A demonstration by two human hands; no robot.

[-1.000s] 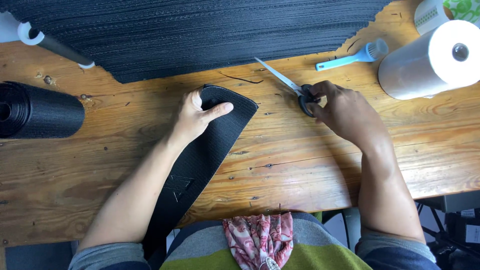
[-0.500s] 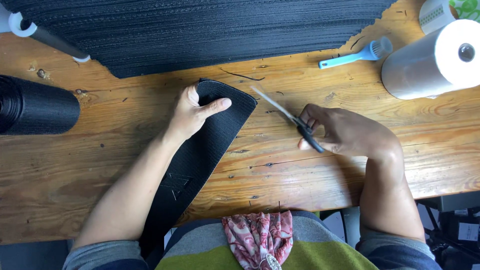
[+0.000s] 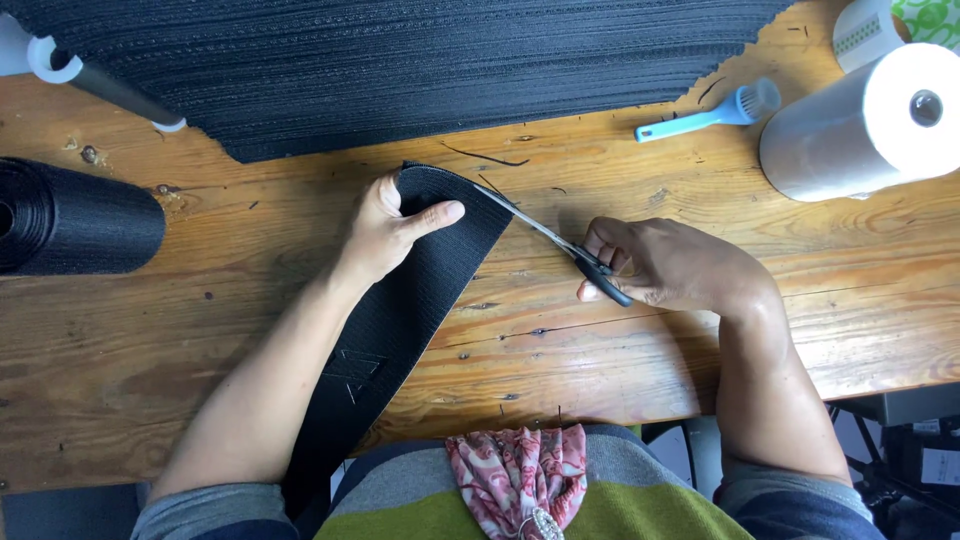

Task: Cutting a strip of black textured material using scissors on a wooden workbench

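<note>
**Scissors meet black webbing at a wooden bench**

A wide strip of black webbing (image 3: 400, 310) lies diagonally across the wooden table (image 3: 620, 350), its long axis running from the person's lap up and to the right, where its cut end sits near the middle of the bench. The left hand (image 3: 385, 232) pins that upper end flat, thumb stretched across the fabric and fingers curled over its far edge. The scissors (image 3: 545, 238) point up and left, blade tips touching the strip's right-hand edge just beside the thumb. The right hand (image 3: 665, 268) is closed around the dark handles, well to the right of the strip. A rolled black bolt (image 3: 75, 215) rests at far left, a broad sheet of black mesh (image 3: 400, 70) covers the far side, and a blue brush (image 3: 710, 112) and white roll (image 3: 860, 125) sit at upper right.
</note>
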